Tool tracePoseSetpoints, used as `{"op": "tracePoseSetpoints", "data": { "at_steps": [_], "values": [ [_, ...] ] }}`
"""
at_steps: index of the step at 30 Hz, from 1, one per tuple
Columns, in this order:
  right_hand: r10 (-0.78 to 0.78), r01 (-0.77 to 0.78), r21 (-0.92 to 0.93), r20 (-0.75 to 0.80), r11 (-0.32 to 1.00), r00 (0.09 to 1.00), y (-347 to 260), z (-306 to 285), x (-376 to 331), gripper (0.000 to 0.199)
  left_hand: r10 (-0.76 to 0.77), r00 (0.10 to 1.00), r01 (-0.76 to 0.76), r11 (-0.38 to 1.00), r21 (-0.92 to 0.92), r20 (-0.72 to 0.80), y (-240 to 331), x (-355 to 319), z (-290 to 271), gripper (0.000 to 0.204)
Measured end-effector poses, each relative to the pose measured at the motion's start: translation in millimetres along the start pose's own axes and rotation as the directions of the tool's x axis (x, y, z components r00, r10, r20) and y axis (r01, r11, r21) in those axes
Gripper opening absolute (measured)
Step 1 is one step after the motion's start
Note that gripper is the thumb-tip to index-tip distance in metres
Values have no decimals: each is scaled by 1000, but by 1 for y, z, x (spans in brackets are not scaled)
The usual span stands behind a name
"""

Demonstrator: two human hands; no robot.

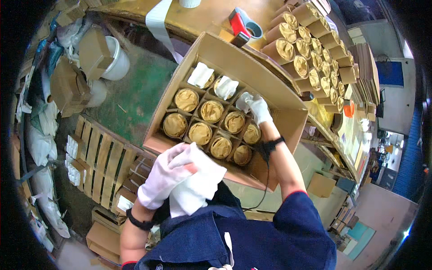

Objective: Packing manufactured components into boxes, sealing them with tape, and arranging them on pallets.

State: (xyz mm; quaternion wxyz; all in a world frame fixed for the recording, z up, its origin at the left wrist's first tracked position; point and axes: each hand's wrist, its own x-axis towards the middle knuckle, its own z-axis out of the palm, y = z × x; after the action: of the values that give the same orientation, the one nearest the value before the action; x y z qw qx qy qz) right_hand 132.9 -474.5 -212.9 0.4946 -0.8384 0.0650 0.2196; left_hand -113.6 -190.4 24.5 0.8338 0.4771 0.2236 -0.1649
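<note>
An open cardboard box (284, 128) with cardboard dividers is in front of me, tilted in the view. In its compartments stand several round items wrapped in brown paper (212, 111). Folded white sheets (201, 74) lie over two of them in the far row. My right hand (258, 109), in a white glove, reaches into the far row farther right, its fingers closed on a crumpled white sheet (243, 101); the fingertips are partly hidden. Close to my body and the box's near edge, my gloved left hand (164, 173) grips a stack of white sheets (198, 182).
A red and grey tape dispenser (244, 27) sits on the wooden table (202, 13) beyond the box. Several paper-wrapped cylinders (310, 58) are stacked at the far right. A wooden pallet (102, 164) lies at left, below a white bucket (118, 60) and cartons.
</note>
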Motion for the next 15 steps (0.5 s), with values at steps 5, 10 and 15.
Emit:
{"op": "tracePoseSetpoints", "data": {
  "at_steps": [5, 10, 15],
  "values": [
    [-285, -60, 439, 676, 897, 680, -149, 3, -143, 68, -65, 991, 70, 997, -37, 115, -20, 84, 25, 40],
    [50, -291, 327, 584, 899, 811, -142, -22, -140, 41, -63, 990, 87, 976, -201, 123, -46, 107, 29, 35],
    [583, -484, 585, 24, 651, 812, -6, -65, -50, 33, -172, 983, 150, 954, -260, -63, -48, 102, 14, 18]
  ]
}}
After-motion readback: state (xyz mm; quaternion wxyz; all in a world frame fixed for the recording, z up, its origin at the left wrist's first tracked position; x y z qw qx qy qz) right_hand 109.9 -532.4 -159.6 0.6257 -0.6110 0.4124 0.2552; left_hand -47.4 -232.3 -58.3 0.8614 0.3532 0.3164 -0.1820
